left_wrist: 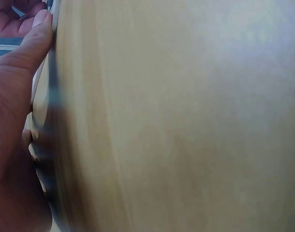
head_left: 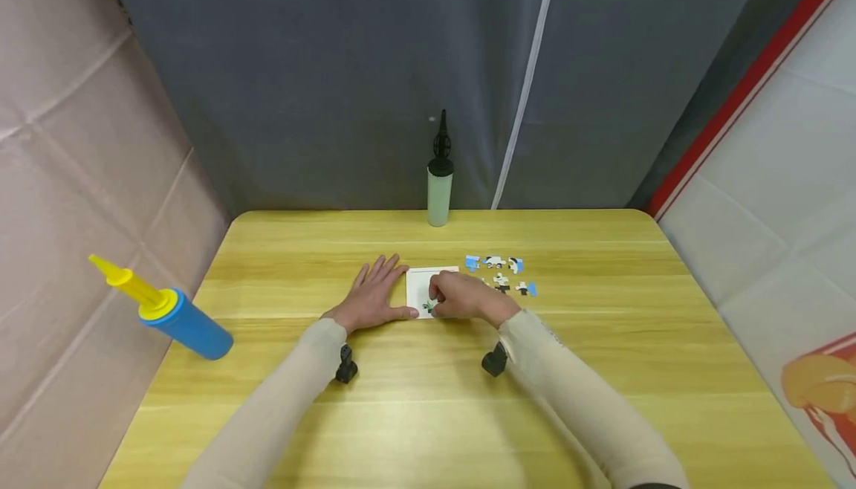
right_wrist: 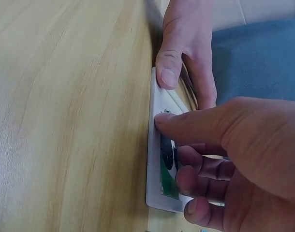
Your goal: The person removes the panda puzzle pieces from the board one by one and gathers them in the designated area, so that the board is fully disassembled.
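Observation:
A small white puzzle tray (head_left: pixel 416 281) lies flat on the wooden table, with green, black and white puzzle pieces (right_wrist: pixel 168 179) in its recess. My left hand (head_left: pixel 369 302) rests beside it with fingers spread, its thumb on the near left corner of the frame. Over the tray's right half, my right hand (head_left: pixel 464 296) presses its straight thumb down at the pieces near the inner edge. Its other fingers curl loosely above the pieces and hide part of the tray. Several loose puzzle pieces (head_left: pixel 493 260), blue, white and black, lie just right of the tray.
A pale green hand pump (head_left: pixel 439 195) with a black top stands at the table's back edge. Toward the left edge, a blue pump (head_left: pixel 190 325) with a yellow nozzle stands. A grey curtain (head_left: pixel 334 88) hangs behind the table.

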Demonstrator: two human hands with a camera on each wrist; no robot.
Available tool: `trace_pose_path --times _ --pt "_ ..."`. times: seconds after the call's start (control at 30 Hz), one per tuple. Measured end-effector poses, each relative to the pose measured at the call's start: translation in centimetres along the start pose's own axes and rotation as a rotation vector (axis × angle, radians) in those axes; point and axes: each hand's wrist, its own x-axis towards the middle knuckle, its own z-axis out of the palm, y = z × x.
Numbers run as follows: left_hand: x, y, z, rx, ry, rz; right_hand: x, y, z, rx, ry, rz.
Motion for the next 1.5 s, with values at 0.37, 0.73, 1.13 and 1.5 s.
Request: trace_pose_path --times 0.37,0.73,1.13,1.5 --pt "-0.1 0.1 -0.1 0.018 -0.022 -0.015 -0.2 0.2 0.4 0.071 0.032 -0.01" --pt "0.1 -0.6 0.4 -0.019 0.011 0.007 -0.1 0.3 0.4 0.135 0.045 -0.037" --pt "0.3 -0.5 0.5 -0.009 0.003 -0.005 -3.0 1.5 -3.1 0.28 0.106 -0.06" --pt "-0.1 -0.1 0.0 0.024 -0.011 -0.02 -7.0 5.7 -5.4 0.231 0.16 -0.008"
